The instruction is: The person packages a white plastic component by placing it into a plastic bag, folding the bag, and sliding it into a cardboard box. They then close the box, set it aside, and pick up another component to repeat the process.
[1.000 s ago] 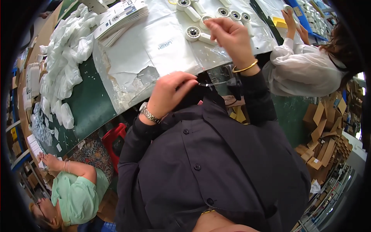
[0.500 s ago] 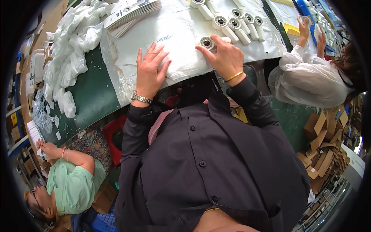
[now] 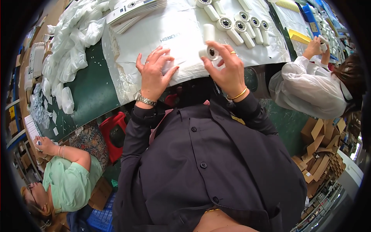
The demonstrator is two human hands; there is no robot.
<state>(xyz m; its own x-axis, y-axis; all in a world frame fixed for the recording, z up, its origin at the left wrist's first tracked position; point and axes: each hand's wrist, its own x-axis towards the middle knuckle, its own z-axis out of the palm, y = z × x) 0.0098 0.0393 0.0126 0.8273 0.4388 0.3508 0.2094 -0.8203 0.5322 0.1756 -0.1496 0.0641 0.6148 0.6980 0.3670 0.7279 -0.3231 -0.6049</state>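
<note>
In my right hand (image 3: 228, 69) is a white handheld fan (image 3: 212, 53), its round head with a dark centre gripped between thumb and fingers. The fan's thick white handle (image 3: 209, 32) points away from me. My left hand (image 3: 154, 75) lies on the near part of a stack of white plastic bags (image 3: 179, 48), fingers bent and spread, thumb apart. A bit of white film bulges between that thumb and the fingers; whether they pinch it cannot be told. Several more handheld fans (image 3: 240, 26) lie beyond my right hand on white sheeting.
Flat printed cartons (image 3: 135, 13) are stacked at the far left. Beside them a heap of white bagged items (image 3: 73, 42) covers part of the green table (image 3: 94, 87). One co-worker in green (image 3: 73, 181) sits left, another in white (image 3: 305, 87) right. A red stool (image 3: 113, 135) stands below the table.
My right hand has lifted the fan off the sheeting and tipped it, bringing it slightly nearer. My left hand has slid nearer me, its fingers now more bent. The right co-worker's hands have moved together.
</note>
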